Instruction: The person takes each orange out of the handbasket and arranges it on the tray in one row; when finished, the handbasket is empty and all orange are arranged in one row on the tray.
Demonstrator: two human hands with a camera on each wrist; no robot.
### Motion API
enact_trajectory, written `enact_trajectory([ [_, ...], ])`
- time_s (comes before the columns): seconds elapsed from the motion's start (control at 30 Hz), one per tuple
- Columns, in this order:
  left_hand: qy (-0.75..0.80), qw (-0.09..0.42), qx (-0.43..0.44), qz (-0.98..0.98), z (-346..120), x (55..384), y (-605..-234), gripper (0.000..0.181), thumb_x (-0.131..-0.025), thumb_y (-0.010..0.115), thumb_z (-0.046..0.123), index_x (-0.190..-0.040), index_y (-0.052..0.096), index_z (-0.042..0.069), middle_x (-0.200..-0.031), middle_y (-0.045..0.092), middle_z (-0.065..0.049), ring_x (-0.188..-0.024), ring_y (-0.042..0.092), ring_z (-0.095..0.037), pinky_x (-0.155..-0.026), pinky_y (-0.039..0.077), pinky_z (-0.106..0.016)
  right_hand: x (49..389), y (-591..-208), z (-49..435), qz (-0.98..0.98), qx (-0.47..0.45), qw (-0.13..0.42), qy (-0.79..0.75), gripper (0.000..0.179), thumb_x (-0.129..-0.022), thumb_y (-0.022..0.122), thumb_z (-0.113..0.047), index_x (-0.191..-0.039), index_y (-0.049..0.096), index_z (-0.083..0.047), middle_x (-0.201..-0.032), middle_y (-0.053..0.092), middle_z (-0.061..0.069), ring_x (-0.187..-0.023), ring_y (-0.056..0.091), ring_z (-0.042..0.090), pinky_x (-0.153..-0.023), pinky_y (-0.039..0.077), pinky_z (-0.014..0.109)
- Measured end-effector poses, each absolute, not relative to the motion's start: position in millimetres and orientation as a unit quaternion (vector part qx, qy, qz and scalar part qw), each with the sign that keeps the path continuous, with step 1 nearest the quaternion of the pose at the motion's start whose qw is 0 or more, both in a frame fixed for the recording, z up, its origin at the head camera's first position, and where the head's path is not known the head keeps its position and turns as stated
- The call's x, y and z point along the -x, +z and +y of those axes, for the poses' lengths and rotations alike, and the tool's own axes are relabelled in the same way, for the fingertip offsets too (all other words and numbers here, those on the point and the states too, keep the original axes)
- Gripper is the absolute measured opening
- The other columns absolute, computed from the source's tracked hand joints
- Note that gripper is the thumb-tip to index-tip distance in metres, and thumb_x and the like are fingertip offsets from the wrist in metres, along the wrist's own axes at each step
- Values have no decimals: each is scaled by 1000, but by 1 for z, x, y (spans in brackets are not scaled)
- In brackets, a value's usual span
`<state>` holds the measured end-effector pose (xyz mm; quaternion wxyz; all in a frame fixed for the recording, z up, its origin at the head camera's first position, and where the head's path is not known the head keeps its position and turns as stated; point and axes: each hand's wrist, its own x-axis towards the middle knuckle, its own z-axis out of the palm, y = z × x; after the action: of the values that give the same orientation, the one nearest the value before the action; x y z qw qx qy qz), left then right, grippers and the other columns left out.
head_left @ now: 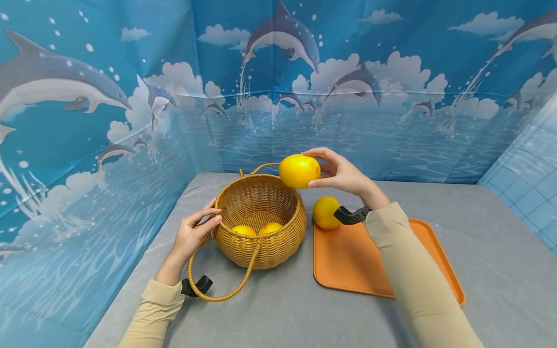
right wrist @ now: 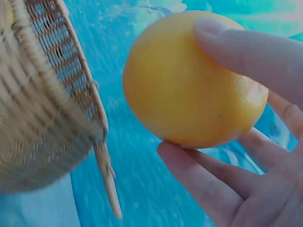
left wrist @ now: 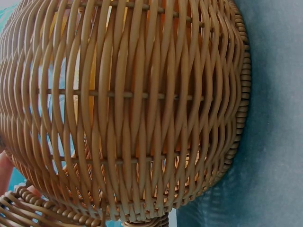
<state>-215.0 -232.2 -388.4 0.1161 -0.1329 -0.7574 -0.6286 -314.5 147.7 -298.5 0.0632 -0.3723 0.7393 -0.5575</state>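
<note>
My right hand (head_left: 344, 174) holds a round yellow-orange fruit (head_left: 299, 171) up beside the basket's right rim, overlapping that rim in the head view. In the right wrist view the thumb lies along one side of the fruit (right wrist: 189, 80), with fingertips on the opposite side. At the left, my left hand (head_left: 193, 234) grips the rim of a round wicker basket (head_left: 261, 249) between thumb and fingers. Inside the basket lie two more yellow fruits (head_left: 243, 230). The left wrist view is mostly filled by the basket's woven wall (left wrist: 142, 109).
An orange tray (head_left: 348, 266) lies right of the basket, with another yellow-orange fruit (head_left: 326, 212) at its far left corner. One basket handle (head_left: 226, 297) hangs down toward the front. A grey cloth (head_left: 278, 319) covers the table, and a dolphin-print curtain (head_left: 278, 121) stands behind.
</note>
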Motion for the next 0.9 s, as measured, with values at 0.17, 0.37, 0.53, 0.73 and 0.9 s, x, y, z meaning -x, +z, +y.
enact_trajectory([
  [0.17, -630, 114, 134, -756, -232, 215, -389, 34, -90, 65, 14, -113, 62, -11, -142, 44, -8, -134, 35, -16, -107, 31, -43, 304, -315, 179, 737, 339, 23, -585, 65, -83, 70, 0, -139, 39, -12, -145, 32, 10, -108, 56, 24, -85, 52, 31],
  [0.37, -630, 117, 137, -755, -234, 218, -392, 36, -90, 65, 15, -114, 61, -12, -142, 44, -7, -134, 35, -15, -106, 29, -50, 297, -340, 209, 737, 299, -5, -606, 64, -85, 66, 1, -141, 36, -14, -145, 30, 10, -110, 56, 16, -84, 52, 25],
  [0.53, -628, 116, 135, -757, -234, 218, -393, 37, -90, 65, 16, -113, 61, -12, -142, 44, -8, -134, 36, -15, -106, 28, -52, 292, -360, 227, 739, 263, -27, -620, 65, -86, 65, 3, -141, 35, -13, -144, 31, 10, -110, 55, 12, -85, 51, 22],
  [0.73, -632, 116, 138, -753, -234, 218, -393, 38, -90, 65, 15, -113, 60, -14, -142, 44, -8, -134, 35, -16, -106, 29, -50, 283, -376, 244, 756, 220, -42, -615, 67, -85, 67, 0, -141, 33, -11, -144, 30, 9, -107, 56, 8, -83, 51, 20],
  [0.9, -630, 113, 137, -756, -234, 217, -392, 36, -90, 65, 15, -114, 61, -11, -142, 44, -6, -134, 35, -15, -105, 32, -46, 280, -394, 256, 784, 198, -41, -587, 69, -85, 69, -6, -143, 30, -10, -144, 28, 14, -105, 56, 7, -81, 51, 19],
])
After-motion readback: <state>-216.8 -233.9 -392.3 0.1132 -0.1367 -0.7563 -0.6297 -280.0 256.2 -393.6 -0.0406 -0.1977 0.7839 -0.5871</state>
